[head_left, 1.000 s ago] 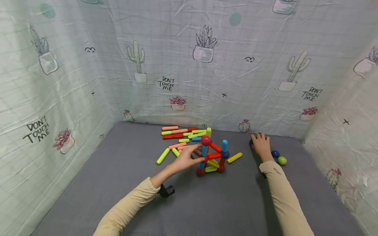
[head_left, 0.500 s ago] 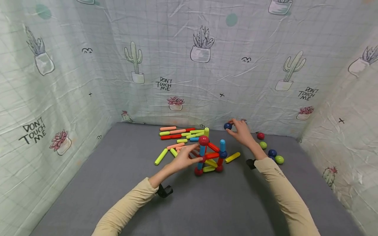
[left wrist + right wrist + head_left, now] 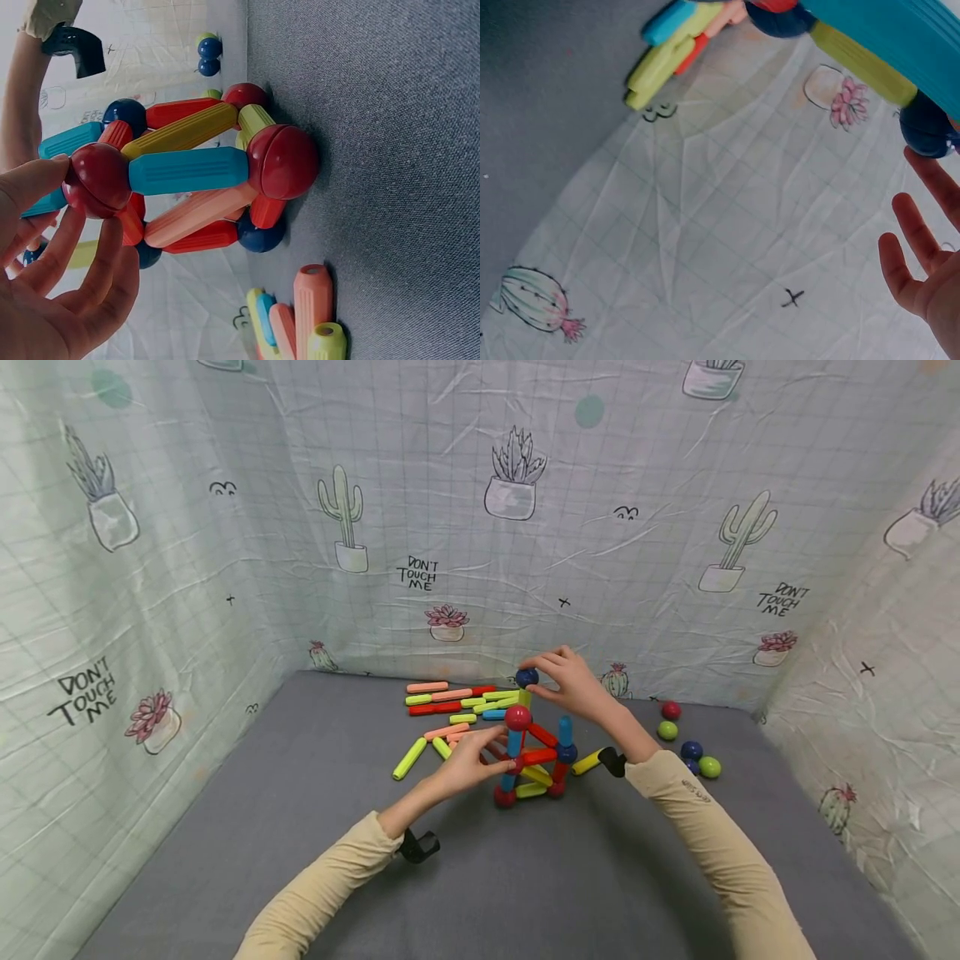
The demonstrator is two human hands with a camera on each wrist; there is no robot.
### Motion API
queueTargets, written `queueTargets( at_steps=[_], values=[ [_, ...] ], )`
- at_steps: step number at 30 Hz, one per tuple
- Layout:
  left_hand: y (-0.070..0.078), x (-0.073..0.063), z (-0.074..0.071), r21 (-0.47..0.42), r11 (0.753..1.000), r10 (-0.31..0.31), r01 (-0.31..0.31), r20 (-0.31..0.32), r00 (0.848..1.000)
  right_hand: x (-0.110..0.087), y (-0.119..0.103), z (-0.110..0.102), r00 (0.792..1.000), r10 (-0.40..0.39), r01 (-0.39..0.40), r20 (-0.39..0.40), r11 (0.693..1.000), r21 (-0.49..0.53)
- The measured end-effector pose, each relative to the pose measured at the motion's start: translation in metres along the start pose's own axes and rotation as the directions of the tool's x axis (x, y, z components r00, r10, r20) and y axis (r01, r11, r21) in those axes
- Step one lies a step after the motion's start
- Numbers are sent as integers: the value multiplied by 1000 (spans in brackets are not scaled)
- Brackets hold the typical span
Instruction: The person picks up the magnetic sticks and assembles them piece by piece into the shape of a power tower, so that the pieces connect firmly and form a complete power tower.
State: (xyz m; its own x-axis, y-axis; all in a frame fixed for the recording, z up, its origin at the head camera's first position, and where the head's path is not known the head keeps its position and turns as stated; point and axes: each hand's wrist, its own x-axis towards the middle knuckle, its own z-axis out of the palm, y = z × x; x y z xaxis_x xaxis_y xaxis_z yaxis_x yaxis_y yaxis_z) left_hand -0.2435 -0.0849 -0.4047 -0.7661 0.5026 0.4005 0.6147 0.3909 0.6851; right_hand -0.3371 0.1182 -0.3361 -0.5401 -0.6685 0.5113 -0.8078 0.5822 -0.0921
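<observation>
A frame of coloured rods and balls (image 3: 538, 757) stands on the grey surface. My left hand (image 3: 465, 766) grips a red ball (image 3: 97, 180) at its middle level, thumb on one side and fingers on the other. Below that ball a blue rod (image 3: 189, 171) runs to another red ball (image 3: 283, 161) at the base. My right hand (image 3: 573, 683) pinches a dark blue ball (image 3: 527, 677) right at the top end of an upright yellow-green rod (image 3: 862, 60) at the back of the frame. A larger red ball (image 3: 517, 718) caps the front left column; a bare blue rod (image 3: 566, 731) rises at the right.
Loose rods (image 3: 452, 695) in salmon, red, yellow-green and blue lie behind and left of the frame. One yellow rod (image 3: 587, 762) lies to its right. Several loose balls, among them a green one (image 3: 709, 767) and a red one (image 3: 671, 711), sit farther right. A patterned curtain (image 3: 450, 527) hangs behind.
My right hand has picked up a dark blue ball from the right and carried it left to the top of the yellow-green rod. My left hand keeps its grip on the frame.
</observation>
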Motion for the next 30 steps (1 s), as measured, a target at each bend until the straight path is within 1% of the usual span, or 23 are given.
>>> queueTargets(
  at_steps=[1,4,6,7,8,10,12,13,15,17,20,21,22,24,26,27,28,29,30],
  values=[
    [-1,0,0,-3,1000,8,-8,-1,1000,-1,1,2,1000,-1,1,1,1000,10],
    [-15,1,5,-2,1000,22,-22,-7,1000,-4,5,4,1000,13,-12,-3,997,73],
    [-25,2,9,-5,1000,27,-27,-10,1000,-9,10,1,999,53,-51,-14,994,95],
    [-26,2,9,-4,999,32,-32,-10,999,-13,17,0,997,80,-77,-25,993,90],
    [-26,2,8,-3,999,35,-35,-12,999,-17,24,-1,993,116,-113,-34,991,71],
    [-26,3,8,-5,999,39,-39,-17,999,-31,44,0,978,202,-203,-51,979,-10],
    [-26,2,8,-6,999,45,-45,-22,999,-50,68,4,954,295,-299,-53,947,-119],
    [-26,2,8,-5,999,46,-46,-23,999,-61,81,7,939,340,-343,-46,924,-171],
    [-25,2,8,-10,999,47,-47,-23,999,-84,103,13,904,428,-413,-5,870,-270],
    [-25,1,8,-13,999,43,-43,-22,999,-105,121,18,866,499,-454,47,820,-348],
    [-25,0,8,-14,999,32,-32,-23,999,-132,139,23,803,586,-497,111,761,-417],
    [-25,0,9,-12,999,30,-30,-23,999,-138,142,24,778,614,-515,131,743,-427],
    [-25,0,9,-10,1000,29,-29,-23,999,-144,145,25,752,642,-536,148,726,-431],
    [-25,0,9,-7,1000,28,-28,-22,999,-152,148,25,691,698,-579,191,691,-432],
    [-25,1,9,-4,1000,28,-28,-21,999,-155,149,25,628,741,-616,239,660,-430],
    [-25,2,9,-3,1000,27,-27,-22,999,-157,150,26,601,755,-630,261,649,-427],
    [-25,2,9,-4,1000,25,-25,-24,999,-157,151,26,579,766,-639,279,639,-429],
    [-25,2,9,-4,1000,20,-20,-24,1000,-158,153,27,562,773,-644,294,632,-431],
    [-25,2,9,-2,1000,16,-16,-25,1000,-159,154,28,557,774,-644,300,631,-432]
  ],
)
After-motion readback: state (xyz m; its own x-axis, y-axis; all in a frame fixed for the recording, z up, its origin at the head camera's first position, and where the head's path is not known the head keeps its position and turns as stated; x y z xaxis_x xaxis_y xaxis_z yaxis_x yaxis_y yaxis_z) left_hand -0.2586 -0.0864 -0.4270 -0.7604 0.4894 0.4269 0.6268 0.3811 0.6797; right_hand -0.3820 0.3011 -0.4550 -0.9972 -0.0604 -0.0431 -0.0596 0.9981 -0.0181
